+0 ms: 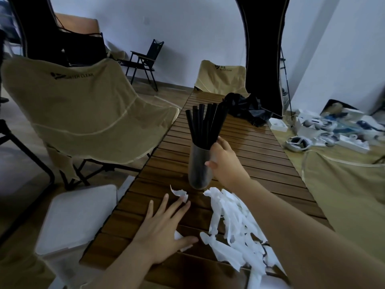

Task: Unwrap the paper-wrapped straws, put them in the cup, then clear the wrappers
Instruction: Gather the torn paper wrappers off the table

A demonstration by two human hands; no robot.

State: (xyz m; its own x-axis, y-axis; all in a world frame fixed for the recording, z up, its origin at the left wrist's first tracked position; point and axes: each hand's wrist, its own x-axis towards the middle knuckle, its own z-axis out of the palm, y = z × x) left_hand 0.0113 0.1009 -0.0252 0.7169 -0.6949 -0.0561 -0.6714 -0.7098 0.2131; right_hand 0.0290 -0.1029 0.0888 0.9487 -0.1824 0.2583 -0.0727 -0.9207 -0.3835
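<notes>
Several straws (pixel 205 124): black, unwrapped, stood upright in the cup, long axes near vertical, tops fanned out away from the viewer and slightly apart.
Cup (pixel 199 166): tall, grey, set upright on the slatted wooden table (pixel 260 142), roughly at the middle of its width, just beyond the paper scraps.
Right hand (pixel 226 161): placed against the right side of the cup near its rim; thumb laid on the cup wall, fingertips raised beside the lowest part of the straws. Whether the fingers are closed round the cup cannot be told, since the far side is hidden.
Left hand (pixel 164 228): laid flat on the table, palm down, fingers straight and spread wide, nothing gripped; the fingertips are touching a small torn piece of wrapper (pixel 180 192).
Wrappers (pixel 235 228): white, torn, heaped in a loose pile on the near right part of the table, long strips running mostly towards and away from the viewer; the pile is partly covered by the right forearm.
Black bag (pixel 248 109): crumpled, at the far end of the table, well apart from the cup.
Chairs: a tan folding chair (pixel 83 113) left of the table, another (pixel 220 78) at its far end.
</notes>
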